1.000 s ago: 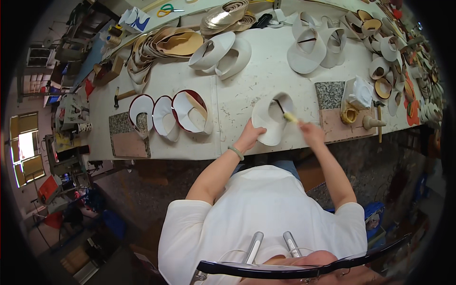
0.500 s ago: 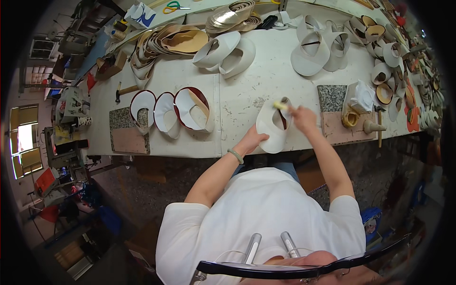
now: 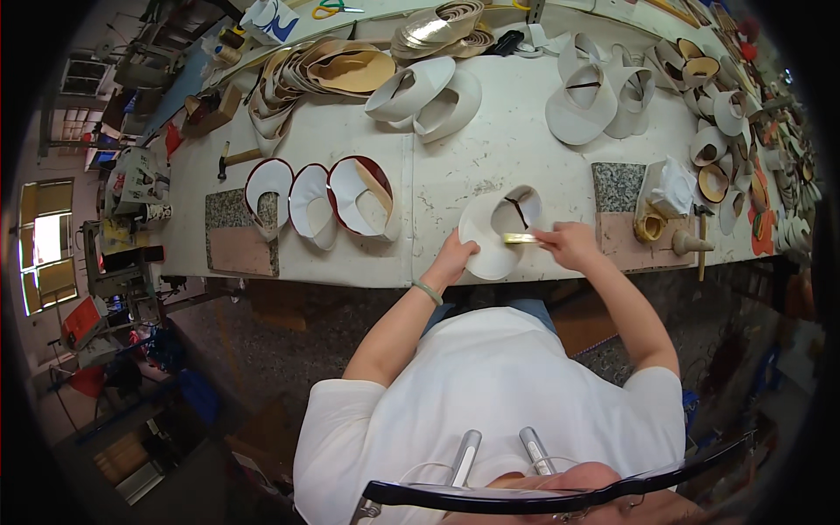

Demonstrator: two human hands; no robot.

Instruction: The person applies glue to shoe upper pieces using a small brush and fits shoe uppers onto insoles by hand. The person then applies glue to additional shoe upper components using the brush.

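A white shoe upper [image 3: 481, 238] lies at the table's near edge, its opening to the right and a dark strap across it. My left hand [image 3: 455, 258] grips its left rim, thumb on top and fingers partly hidden underneath. In my closed right hand [image 3: 573, 246] is a small flat brush [image 3: 520, 238] with a yellowish head. The brush reaches left over the upper's near right edge; whether it touches the surface I cannot tell.
Right of my hands, a yellow-stained glue pot [image 3: 649, 227] stands on a stone slab [image 3: 617, 185] near a hammer [image 3: 701, 245]. Left are three red-edged uppers [image 3: 315, 229]. White uppers [image 3: 582, 114] and gold pieces [image 3: 437, 33] lie farther back, scissors [image 3: 337, 9] beyond.
The upper has turned clockwise, its toe swinging left. My right hand has brought the brush from the upper's far end nearer to me. My left hand still grips the rim.
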